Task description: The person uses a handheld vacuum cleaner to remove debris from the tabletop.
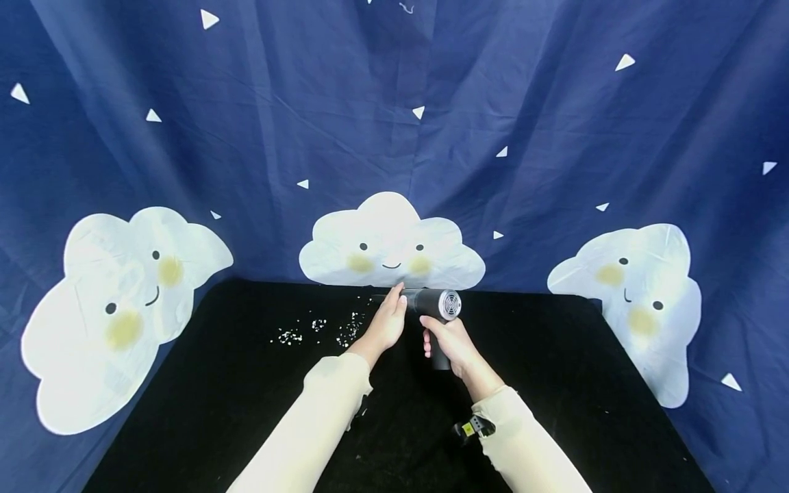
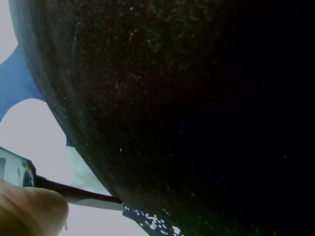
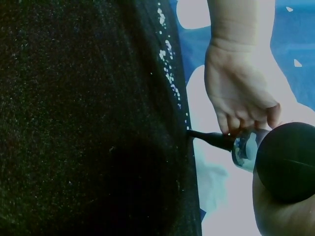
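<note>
A black-and-silver handheld vacuum cleaner (image 1: 425,300) with a clear front cup (image 3: 244,150) and thin dark nozzle (image 2: 81,193) is held above the black table, pointing left. My right hand (image 1: 455,341) grips its handle (image 1: 440,356). My left hand (image 1: 387,322) rests against the side of the front cup, its fingers looking fairly straight in the head view. In the right wrist view, the left palm shows, with fingertips partly hidden behind the cup. Small white bits (image 1: 348,332) lie scattered on the table, left of the left hand; the nozzle tip appears close to them.
The black cloth-covered table (image 1: 246,411) ends at a blue curtain (image 1: 364,150) printed with white clouds and small triangles. A dark wrist device with a yellow label (image 1: 471,428) sits at the right cuff. Faint specks dot the cloth.
</note>
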`<state>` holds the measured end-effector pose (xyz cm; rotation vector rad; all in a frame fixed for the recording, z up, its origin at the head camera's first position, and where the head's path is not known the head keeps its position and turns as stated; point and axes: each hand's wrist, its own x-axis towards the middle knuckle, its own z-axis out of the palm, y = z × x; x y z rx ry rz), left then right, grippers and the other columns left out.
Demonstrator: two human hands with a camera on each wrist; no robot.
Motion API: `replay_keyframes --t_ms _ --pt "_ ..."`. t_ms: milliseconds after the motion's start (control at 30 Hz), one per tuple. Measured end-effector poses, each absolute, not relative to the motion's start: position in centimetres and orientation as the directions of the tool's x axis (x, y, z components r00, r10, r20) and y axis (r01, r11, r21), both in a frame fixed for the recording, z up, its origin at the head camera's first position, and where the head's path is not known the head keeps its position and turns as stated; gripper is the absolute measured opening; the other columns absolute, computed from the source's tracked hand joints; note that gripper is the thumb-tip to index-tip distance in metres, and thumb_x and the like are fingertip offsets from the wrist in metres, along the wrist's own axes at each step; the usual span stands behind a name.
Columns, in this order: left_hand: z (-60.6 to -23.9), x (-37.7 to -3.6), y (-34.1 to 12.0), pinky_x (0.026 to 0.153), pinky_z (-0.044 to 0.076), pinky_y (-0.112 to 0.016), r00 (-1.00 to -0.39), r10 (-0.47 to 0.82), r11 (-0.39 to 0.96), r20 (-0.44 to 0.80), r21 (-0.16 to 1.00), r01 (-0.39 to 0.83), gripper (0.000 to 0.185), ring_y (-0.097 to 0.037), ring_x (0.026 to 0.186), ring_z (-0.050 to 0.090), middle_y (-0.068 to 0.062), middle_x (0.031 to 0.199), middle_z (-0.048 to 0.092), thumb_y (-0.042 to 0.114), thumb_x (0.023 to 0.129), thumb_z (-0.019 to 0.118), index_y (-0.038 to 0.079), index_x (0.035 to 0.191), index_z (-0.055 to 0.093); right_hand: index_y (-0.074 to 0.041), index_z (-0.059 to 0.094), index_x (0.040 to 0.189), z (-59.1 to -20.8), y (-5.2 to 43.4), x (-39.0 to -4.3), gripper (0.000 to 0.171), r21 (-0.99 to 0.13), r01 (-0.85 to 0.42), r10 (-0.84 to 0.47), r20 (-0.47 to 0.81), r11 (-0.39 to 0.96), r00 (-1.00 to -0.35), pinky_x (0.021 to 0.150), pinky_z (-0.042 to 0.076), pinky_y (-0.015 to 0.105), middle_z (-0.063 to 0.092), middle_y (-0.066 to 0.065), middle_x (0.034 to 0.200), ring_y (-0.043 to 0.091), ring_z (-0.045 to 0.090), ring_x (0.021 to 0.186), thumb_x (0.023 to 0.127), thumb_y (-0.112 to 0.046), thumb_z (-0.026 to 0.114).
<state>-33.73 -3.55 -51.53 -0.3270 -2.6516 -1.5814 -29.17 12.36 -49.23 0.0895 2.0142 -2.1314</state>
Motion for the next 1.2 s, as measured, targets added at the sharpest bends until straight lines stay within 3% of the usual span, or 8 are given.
replay_keyframes --t_ms 667,1200 --pt "-50.9 -32.4 -3.4 0.119 0.024 -0.048 -0.982 0.112 0.524 0.151 0.831 0.187 0.051 -0.034 0.147 0.027 -0.019 0.159 0.032 0.025 0.109 0.030 0.005 0.156 0.030 -0.004 0.055 0.087 -48.6 13.3 -29.2 0.020 -0.978 0.209 -0.214 -0.200 -0.017 -0.956 0.047 0.049 0.027 0.054 0.003 0.060 0.013 0.052 0.047 0.093 -0.021 0.065" --pt "-50.7 -30.2 -2.9 0.115 0.031 -0.051 -0.971 0.030 0.538 0.237 0.815 0.216 0.047 -0.039 0.141 0.037 -0.025 0.150 0.042 0.019 0.107 0.035 -0.003 0.149 0.038 -0.005 0.053 0.095 -47.6 14.6 -28.8 0.017 -0.973 0.227 -0.347 -0.225 0.036 -0.910 0.047 0.049 0.025 0.053 0.002 0.062 0.011 0.052 0.048 0.094 -0.018 0.062"
